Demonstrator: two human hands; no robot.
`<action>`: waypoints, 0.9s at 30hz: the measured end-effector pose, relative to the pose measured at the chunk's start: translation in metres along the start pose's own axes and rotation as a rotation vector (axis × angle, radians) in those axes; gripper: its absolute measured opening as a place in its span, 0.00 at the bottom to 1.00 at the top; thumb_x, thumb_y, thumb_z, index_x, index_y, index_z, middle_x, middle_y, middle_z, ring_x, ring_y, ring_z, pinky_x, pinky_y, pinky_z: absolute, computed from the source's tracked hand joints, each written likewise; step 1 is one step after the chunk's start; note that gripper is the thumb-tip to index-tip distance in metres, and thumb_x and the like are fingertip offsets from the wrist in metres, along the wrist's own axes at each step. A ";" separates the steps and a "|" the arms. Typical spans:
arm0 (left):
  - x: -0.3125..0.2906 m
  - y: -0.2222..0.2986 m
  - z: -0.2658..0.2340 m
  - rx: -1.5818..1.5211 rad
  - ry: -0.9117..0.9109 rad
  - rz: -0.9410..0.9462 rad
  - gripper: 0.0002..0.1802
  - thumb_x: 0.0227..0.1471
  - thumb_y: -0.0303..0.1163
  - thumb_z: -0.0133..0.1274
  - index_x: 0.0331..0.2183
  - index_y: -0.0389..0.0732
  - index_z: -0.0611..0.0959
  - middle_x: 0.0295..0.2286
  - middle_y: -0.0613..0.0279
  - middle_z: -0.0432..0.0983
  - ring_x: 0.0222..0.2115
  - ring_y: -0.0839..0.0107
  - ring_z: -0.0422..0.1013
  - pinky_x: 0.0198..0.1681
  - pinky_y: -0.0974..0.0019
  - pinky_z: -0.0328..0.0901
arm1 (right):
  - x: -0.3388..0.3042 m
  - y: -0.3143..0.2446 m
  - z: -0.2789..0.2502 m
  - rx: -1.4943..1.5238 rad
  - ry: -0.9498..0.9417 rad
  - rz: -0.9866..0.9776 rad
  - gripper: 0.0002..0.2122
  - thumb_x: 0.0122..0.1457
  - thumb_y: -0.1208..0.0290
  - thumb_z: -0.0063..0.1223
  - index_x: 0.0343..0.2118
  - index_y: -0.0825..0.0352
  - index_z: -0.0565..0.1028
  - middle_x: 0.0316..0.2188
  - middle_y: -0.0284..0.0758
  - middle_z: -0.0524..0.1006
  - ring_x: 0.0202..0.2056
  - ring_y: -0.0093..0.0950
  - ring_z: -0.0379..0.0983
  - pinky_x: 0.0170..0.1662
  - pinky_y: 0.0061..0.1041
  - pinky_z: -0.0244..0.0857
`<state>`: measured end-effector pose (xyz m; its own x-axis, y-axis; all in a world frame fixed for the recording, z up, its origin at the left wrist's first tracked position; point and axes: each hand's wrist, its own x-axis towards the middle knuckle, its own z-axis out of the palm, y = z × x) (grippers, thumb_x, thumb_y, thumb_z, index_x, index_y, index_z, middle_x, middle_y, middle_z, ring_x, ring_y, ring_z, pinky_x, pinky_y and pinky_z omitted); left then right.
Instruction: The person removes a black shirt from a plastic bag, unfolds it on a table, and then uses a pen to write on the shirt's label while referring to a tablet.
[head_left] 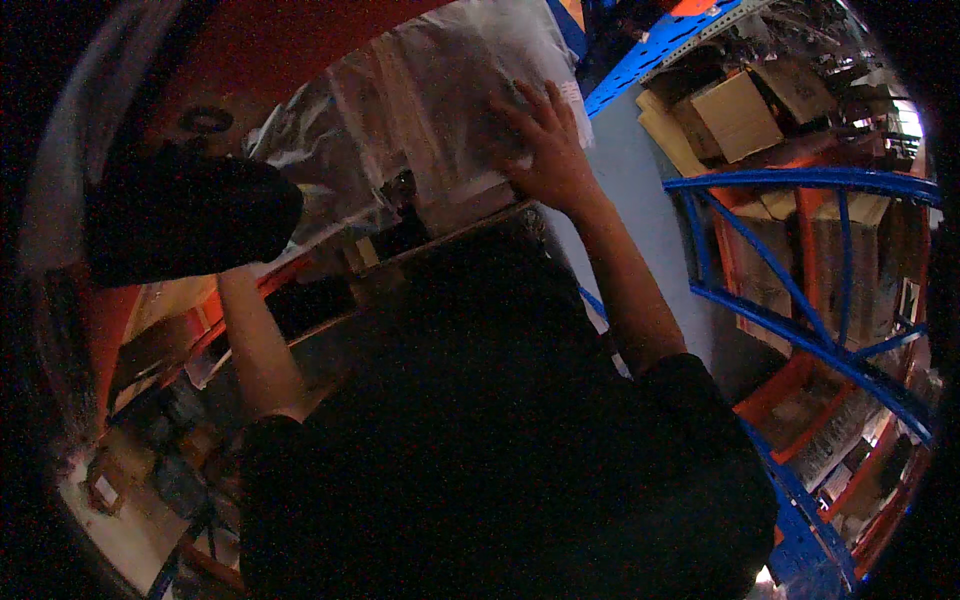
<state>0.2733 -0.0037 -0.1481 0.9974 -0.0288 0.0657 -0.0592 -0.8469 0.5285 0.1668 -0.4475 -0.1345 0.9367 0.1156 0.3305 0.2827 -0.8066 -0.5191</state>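
Observation:
My right hand [545,145] lies with its fingers spread on a large sheet or bag of translucent plastic [400,90]. The plastic is wrinkled and drapes over the shelf in front of me. On the left, my forearm [255,340] reaches up to a bulky black object [195,215] with a rounded end, too dark to name. That object hides my left hand, so its fingers do not show. Just below the plastic, a small pale block [366,252] sits at a shelf edge.
A blue perforated rack post [650,55] rises beyond my right hand, next to a grey panel [640,180]. Further right, a blue-framed rack [800,178] holds several cardboard boxes [738,115]. At lower left, a carton [105,490] stands on the pale floor [115,545].

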 end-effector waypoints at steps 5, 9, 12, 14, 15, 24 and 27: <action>-0.003 -0.058 0.065 0.477 -0.298 0.131 0.36 0.51 0.50 0.54 0.57 0.43 0.68 0.53 0.44 0.64 0.52 0.48 0.63 0.55 0.53 0.59 | -0.018 0.000 0.010 -0.151 -0.103 -0.052 0.38 0.38 0.70 0.66 0.57 0.41 0.67 0.67 0.35 0.46 0.66 0.53 0.37 0.64 0.52 0.39; -0.013 -0.074 0.091 0.482 -0.026 0.172 0.33 0.54 0.54 0.49 0.53 0.39 0.71 0.50 0.46 0.69 0.52 0.47 0.64 0.55 0.47 0.57 | -0.006 0.003 0.018 -0.116 -0.075 -0.154 0.32 0.43 0.75 0.60 0.54 0.41 0.71 0.66 0.35 0.50 0.65 0.54 0.40 0.64 0.51 0.38; -0.007 0.032 0.073 -0.439 -0.212 -0.071 0.33 0.55 0.54 0.48 0.51 0.36 0.72 0.47 0.51 0.72 0.48 0.54 0.68 0.54 0.54 0.60 | -0.010 -0.002 0.008 -0.065 -0.102 -0.129 0.28 0.47 0.77 0.56 0.51 0.41 0.73 0.65 0.35 0.53 0.64 0.53 0.44 0.64 0.50 0.39; -0.020 0.119 0.041 -0.843 -0.288 -0.270 0.31 0.55 0.52 0.49 0.49 0.35 0.73 0.45 0.54 0.74 0.46 0.59 0.70 0.52 0.59 0.62 | -0.019 -0.019 0.007 0.003 -0.116 -0.149 0.26 0.48 0.77 0.55 0.50 0.40 0.74 0.65 0.34 0.53 0.64 0.52 0.45 0.64 0.49 0.40; -0.029 0.153 0.029 -0.920 -0.320 -0.291 0.30 0.55 0.51 0.49 0.48 0.35 0.74 0.44 0.56 0.74 0.44 0.62 0.71 0.50 0.61 0.63 | -0.026 -0.023 0.014 0.041 -0.113 -0.185 0.26 0.48 0.76 0.56 0.50 0.40 0.74 0.65 0.34 0.53 0.64 0.51 0.46 0.64 0.49 0.41; -0.043 0.184 0.048 -0.972 -0.216 -0.216 0.23 0.47 0.32 0.59 0.46 0.36 0.76 0.42 0.59 0.75 0.42 0.67 0.71 0.47 0.64 0.64 | -0.015 -0.067 -0.004 0.502 -0.339 0.005 0.25 0.53 0.68 0.58 0.56 0.56 0.67 0.54 0.40 0.70 0.52 0.40 0.68 0.55 0.40 0.61; -0.055 0.187 0.049 -1.119 -0.234 -0.269 0.25 0.46 0.30 0.60 0.47 0.37 0.74 0.43 0.58 0.75 0.44 0.65 0.71 0.48 0.61 0.64 | 0.015 -0.059 0.012 0.322 -0.165 0.186 0.27 0.55 0.66 0.56 0.59 0.58 0.63 0.47 0.41 0.74 0.43 0.38 0.74 0.48 0.36 0.67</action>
<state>0.2092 -0.1866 -0.0945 0.9595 -0.1156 -0.2570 0.2682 0.0947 0.9587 0.1666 -0.3917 -0.1081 0.9911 0.0972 0.0906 0.1310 -0.6027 -0.7871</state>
